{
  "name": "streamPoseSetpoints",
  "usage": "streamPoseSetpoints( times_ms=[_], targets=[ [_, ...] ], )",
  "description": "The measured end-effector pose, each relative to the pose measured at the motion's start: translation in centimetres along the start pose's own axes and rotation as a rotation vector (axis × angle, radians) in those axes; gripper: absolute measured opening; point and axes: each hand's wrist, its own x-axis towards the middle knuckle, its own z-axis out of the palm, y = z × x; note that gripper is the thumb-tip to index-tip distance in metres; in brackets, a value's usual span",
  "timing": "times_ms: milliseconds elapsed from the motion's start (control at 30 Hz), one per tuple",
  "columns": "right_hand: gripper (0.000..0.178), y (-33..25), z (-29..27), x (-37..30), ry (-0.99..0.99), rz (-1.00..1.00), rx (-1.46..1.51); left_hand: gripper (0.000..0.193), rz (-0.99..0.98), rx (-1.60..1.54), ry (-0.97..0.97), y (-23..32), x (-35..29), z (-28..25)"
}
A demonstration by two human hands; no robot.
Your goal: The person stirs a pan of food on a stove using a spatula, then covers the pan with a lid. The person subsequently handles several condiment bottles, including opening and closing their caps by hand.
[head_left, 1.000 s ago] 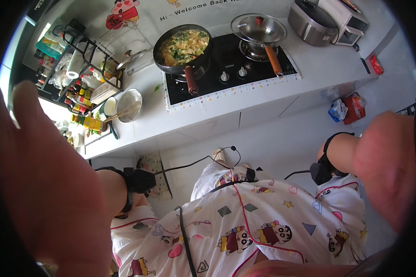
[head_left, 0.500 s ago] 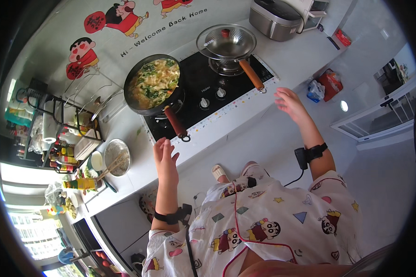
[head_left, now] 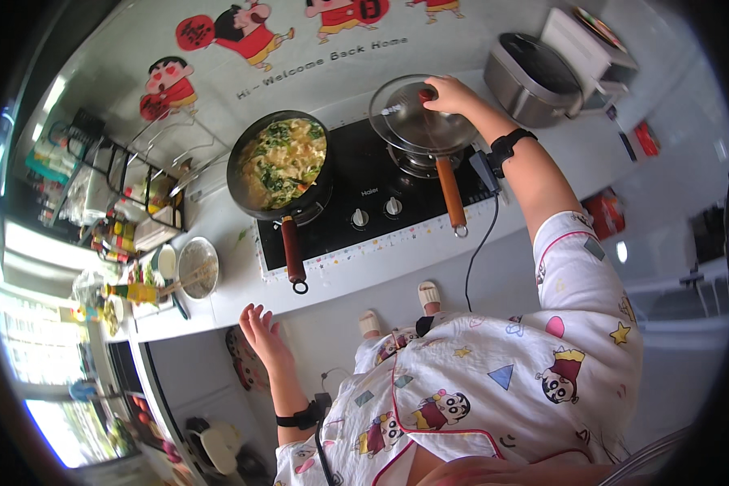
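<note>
My right hand point(head_left: 454, 95) reaches over the right burner, its fingers closed on the red-brown knob of a glass lid point(head_left: 398, 113). Beneath the lid is a pan with an orange wooden handle point(head_left: 450, 194); whether the lid rests on it or is slightly raised, I cannot tell. My left hand point(head_left: 267, 340) hangs in front of the counter's edge, fingers apart and nothing in it. On the left burner stands a dark frying pan point(head_left: 236, 188), its dark red handle toward me. Egg-like pieces and green leaves in broth point(head_left: 282, 162) fill it.
A metal bowl point(head_left: 211, 281) with chopsticks across it stands left on the counter. Behind it are a black rack point(head_left: 130, 197) and several bottles. A rice cooker point(head_left: 520, 81) sits at the back right. A cable point(head_left: 471, 271) hangs from my right forearm band.
My right hand has moved up and forward from beside the stove and taken hold of the lid's knob. My left hand has drawn back from near the frying pan's handle.
</note>
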Motion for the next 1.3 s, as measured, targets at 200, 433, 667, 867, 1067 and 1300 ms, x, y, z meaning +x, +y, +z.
streamPoseSetpoints(
  times_ms=[200,433,667,867,1067,1300],
  targets=[
    [0.041,1.8,1.8,3.9,-0.208,-0.066,0.052,0.029,-0.008,-0.032,0.191,-1.2,-4.8,0.4],
    [0.034,1.1,1.1,4.8,-0.188,-0.013,0.028,0.028,-0.036,-0.066,0.255,-2.0,-5.6,0.4],
    [0.031,-7.7,-8.2,4.5,-0.025,-0.202,0.074,0.029,-0.057,-0.053,0.195,-1.6,1.3,-2.4],
    [0.032,-20.6,-9.6,5.7,-0.106,-0.225,-0.045,0.028,-0.045,-0.01,0.057,-0.3,7.4,-4.8],
    [0.03,-30.4,-0.6,8.2,-0.195,-0.314,-0.076,0.03,-0.076,-0.022,-0.059,-0.9,11.5,-7.9],
    [0.025,-36.7,7.2,10.1,-0.269,-0.335,0.02,0.028,-0.115,-0.032,-0.063,-1.1,13.2,-11.9]
  ],
)
